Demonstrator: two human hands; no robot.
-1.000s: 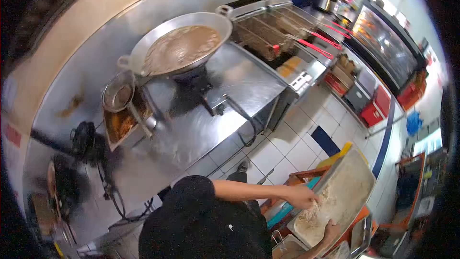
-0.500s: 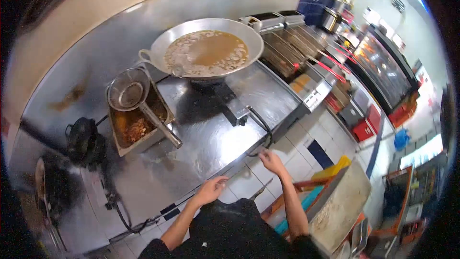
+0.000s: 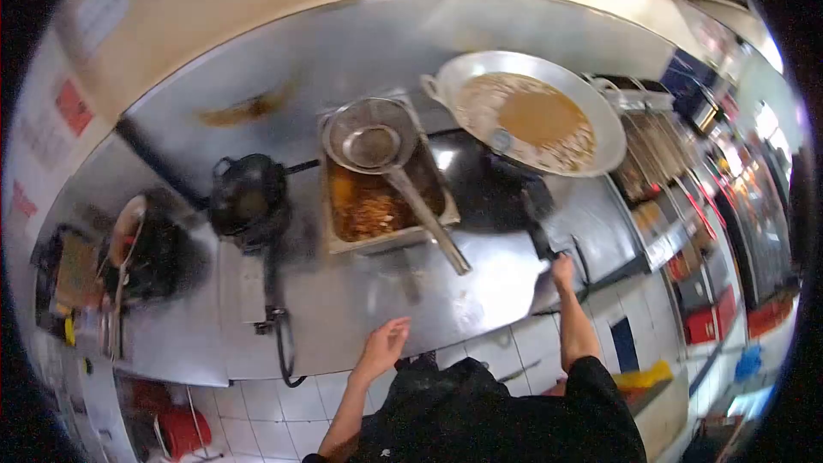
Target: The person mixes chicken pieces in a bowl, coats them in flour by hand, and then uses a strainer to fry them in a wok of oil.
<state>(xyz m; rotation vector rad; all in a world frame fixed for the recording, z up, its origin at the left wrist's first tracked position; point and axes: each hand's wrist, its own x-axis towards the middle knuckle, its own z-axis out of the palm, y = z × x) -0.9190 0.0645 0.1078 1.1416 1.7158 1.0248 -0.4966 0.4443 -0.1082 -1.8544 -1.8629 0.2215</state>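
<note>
My right hand (image 3: 562, 273) is closed at the front end of the burner (image 3: 540, 223) beneath the big wok, by its knob and hose; what its fingers hold is too small to make out. The wide metal wok (image 3: 610, 133) holds brown liquid with pale pieces around the edge. Near the counter's front edge, my left hand (image 3: 387, 345) hovers with fingers apart, holding nothing. A long-handled strainer (image 3: 374, 135) rests across a rectangular metal tray (image 3: 333, 246) containing brown oil and reddish-brown bits.
Left of the tray, a black pot (image 3: 249, 197) sits on another burner. A pan (image 3: 127, 227) stands farther left. Fryer baskets (image 3: 656, 150) with red handles are at the right. A red bucket (image 3: 182, 431) is below the counter at the lower left.
The view has swung left, so the wok and tray appear farther right. My right hand has moved from over the floor gap to the burner's front. My left hand remains near the counter edge.
</note>
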